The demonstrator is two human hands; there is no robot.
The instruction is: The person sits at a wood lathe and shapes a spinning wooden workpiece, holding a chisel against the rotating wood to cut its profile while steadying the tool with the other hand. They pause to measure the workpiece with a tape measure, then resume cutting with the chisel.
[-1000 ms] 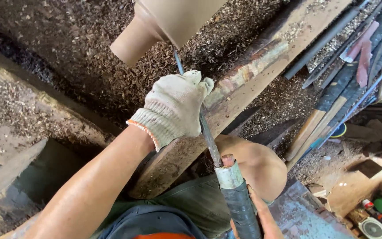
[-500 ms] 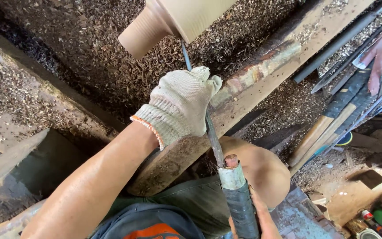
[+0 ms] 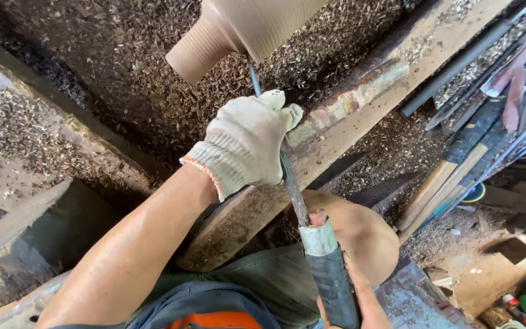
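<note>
A pale wooden workpiece (image 3: 238, 30) with fine ridges hangs at the top, its narrower end toward the left. A long turning chisel (image 3: 290, 183) has its metal blade touching the underside of the wood. My left hand (image 3: 248, 146), in a white knit glove, is closed over the blade and rests on a worn wooden beam (image 3: 348, 116). My right hand (image 3: 351, 304), bare, holds the chisel's dark taped handle (image 3: 333, 286) at the bottom edge; only some fingers show. My bent knee (image 3: 360, 234) lies behind the handle.
Wood shavings (image 3: 111, 67) cover the ground under the workpiece. Long metal rods and other tools (image 3: 488, 122) lie slanted at the right. Small cans and clutter (image 3: 525, 301) sit at the bottom right corner. A dark wooden block (image 3: 44, 237) stands at the left.
The view has drifted slightly, so the workpiece and my gloved hand sit a little further right in the frame. Both hands keep their grip on the chisel.
</note>
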